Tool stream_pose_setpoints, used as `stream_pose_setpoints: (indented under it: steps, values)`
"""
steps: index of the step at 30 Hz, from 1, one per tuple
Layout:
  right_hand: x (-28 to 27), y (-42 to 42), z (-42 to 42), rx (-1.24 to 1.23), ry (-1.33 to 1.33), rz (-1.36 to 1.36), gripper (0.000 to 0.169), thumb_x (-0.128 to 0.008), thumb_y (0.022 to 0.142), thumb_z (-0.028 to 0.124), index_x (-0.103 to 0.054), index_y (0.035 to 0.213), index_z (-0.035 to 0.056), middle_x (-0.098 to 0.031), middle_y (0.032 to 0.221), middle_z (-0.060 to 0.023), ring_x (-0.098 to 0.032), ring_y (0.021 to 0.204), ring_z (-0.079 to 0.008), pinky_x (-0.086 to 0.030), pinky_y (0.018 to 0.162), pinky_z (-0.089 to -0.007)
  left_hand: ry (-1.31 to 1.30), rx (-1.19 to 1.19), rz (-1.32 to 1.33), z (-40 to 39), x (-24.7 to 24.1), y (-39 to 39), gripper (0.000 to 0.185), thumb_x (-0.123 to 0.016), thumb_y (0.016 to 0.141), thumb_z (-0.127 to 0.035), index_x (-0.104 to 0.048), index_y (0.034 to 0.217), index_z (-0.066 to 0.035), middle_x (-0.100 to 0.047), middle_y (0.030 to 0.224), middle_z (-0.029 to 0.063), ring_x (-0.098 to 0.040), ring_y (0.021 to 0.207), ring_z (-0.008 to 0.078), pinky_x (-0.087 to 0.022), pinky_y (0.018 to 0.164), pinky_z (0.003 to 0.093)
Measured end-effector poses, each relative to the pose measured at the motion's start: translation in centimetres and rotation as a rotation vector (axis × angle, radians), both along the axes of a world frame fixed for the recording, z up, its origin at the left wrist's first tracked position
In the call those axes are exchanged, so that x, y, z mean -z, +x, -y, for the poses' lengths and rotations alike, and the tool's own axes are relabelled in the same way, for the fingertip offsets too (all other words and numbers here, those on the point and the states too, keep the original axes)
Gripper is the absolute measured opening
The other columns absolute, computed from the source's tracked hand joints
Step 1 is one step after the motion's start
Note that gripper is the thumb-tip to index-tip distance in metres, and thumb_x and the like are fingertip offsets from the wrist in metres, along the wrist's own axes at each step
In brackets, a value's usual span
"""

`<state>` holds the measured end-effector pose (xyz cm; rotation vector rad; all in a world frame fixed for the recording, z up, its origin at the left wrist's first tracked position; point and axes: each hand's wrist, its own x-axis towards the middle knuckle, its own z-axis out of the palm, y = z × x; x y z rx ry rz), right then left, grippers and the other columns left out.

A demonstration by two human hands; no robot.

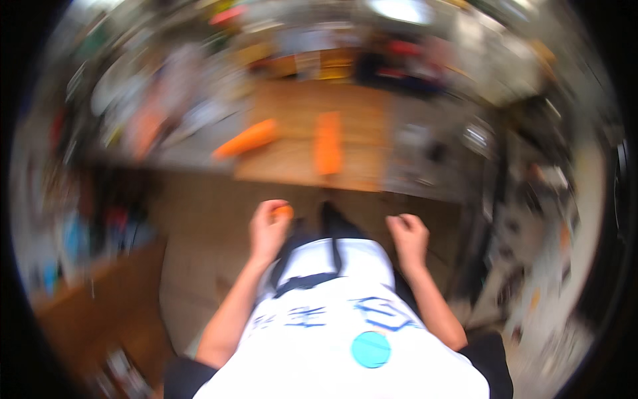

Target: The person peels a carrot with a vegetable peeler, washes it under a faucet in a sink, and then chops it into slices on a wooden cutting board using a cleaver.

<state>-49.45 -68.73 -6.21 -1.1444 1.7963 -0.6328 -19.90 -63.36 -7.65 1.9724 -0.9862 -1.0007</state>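
Observation:
My left hand (268, 224) is in front of my body, its fingers closed around a small orange thing (283, 212) too blurred to name. On the other side, my right hand (409, 232) hangs with curled fingers; nothing can be made out in it. Beyond both hands is a brown wooden board (294, 169) on a grey worktop. An orange strip-like thing (328, 143) lies on the board, its long side pointing towards me. To its left, a tapered orange thing (246, 139) lies slantwise across the board's left edge.
Blurred clutter crowds the back and left of the grey worktop (428, 169), with boxes (299, 65) behind the board. At lower left stands a brown wooden cabinet (109, 299). Bare floor (209, 214) shows between me and the worktop. A white apron (309, 364) covers my front.

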Motion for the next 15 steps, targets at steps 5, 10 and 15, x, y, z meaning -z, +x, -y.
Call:
stream_pose_setpoints:
  steps: [5, 10, 15]
  values:
    - [0.4, 3.1, -0.7, -0.144, 0.13, 0.157, 0.017, -0.066, 0.087, 0.016, -0.055, 0.075, 0.0107, -0.042, 0.056, 0.0069, -0.036, 0.045, -0.0021, -0.025, 0.04, -0.0206, 0.145, -0.812, -0.377, -18.8, 6.1, 4.2, 0.023, -0.062, 0.081, -0.007, -0.059, 0.105, -0.004, -0.062, 0.098, 0.007, -0.06, 0.09, 0.0162, -0.051, 0.077, 0.0289]
    - [-2.0, 9.1, -3.5, -0.455, 0.182, 0.157, 0.02, -0.068, 0.086, 0.023, -0.053, 0.075, 0.0139, -0.044, 0.055, 0.0047, -0.039, 0.045, -0.0037, -0.026, 0.041, -0.0196, -0.141, -1.567, -0.897, -37.4, 9.4, 2.7, 0.024, -0.062, 0.076, -0.005, -0.059, 0.1, -0.003, -0.061, 0.093, 0.0091, -0.061, 0.088, 0.0214, -0.055, 0.068, 0.0327]
    - [-2.2, 10.7, -6.4, -0.565, 0.241, 0.185, 0.017, -0.067, 0.086, 0.024, -0.055, 0.078, 0.0136, -0.045, 0.056, 0.0045, -0.041, 0.046, -0.0039, -0.027, 0.041, -0.0202, -0.6, -1.919, -1.123, -57.3, 16.5, 1.3, 0.023, -0.065, 0.078, -0.017, -0.055, 0.093, -0.004, -0.059, 0.09, 0.0113, -0.061, 0.082, 0.027, -0.057, 0.071, 0.0426]
